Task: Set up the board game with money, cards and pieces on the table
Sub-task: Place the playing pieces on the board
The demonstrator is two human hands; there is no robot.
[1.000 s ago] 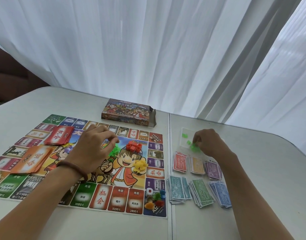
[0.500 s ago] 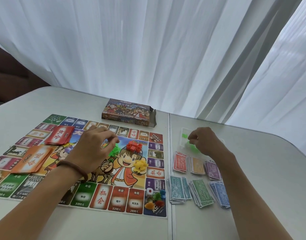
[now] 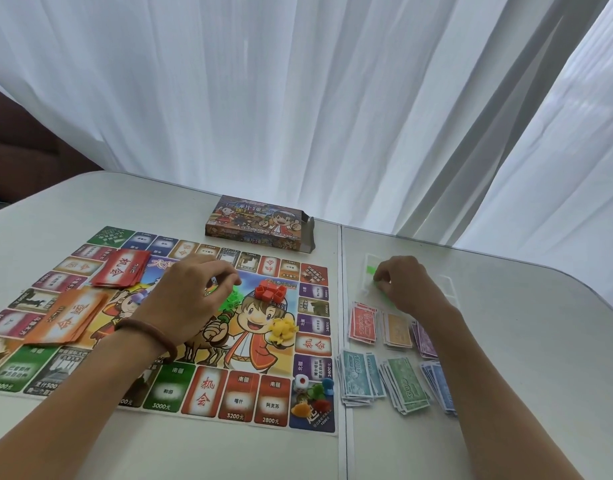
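My left hand [image 3: 190, 299]: curled over the middle of the game board [image 3: 166, 393], fingertips pinched together; whether they grip anything I cannot tell. A brown bead bracelet [image 3: 149, 336] circles that wrist. Green pieces [image 3: 233, 299] lie on the board just beside the fingertips.

My right hand [image 3: 403, 284]: knuckles up over a clear plastic bag [image 3: 369, 268] on the counter [image 3: 526, 341], fingers bent down onto green bits inside it; grip unclear.

Between the hands, on the board:
- Red pieces [image 3: 271, 292], heaped just right of my left hand.
- Yellow pieces [image 3: 282, 330], nearer me than the red heap.

Left of my left hand:
- Red card stack [image 3: 121, 271], fanned, on the board's far part.
- Orange card stack [image 3: 71, 315], fanned, nearer me, beside that wrist.

Beyond my left hand: game box [image 3: 258, 225], lying flat on the counter past the board's far edge, right end open.

Near my right forearm, on bare counter, money in two rows:
- Red notes [image 3: 363, 322], orange notes [image 3: 397, 330] and purple notes [image 3: 425, 342], partly under the forearm.
- Teal notes [image 3: 357, 377], green notes [image 3: 405, 384] and blue notes [image 3: 440, 384], closer to me.

Board's near right corner, between my forearms: a white die [image 3: 300, 382] and small coloured pawns [image 3: 317, 396], clustered together.

White curtains [image 3: 298, 98] hang behind the counter.
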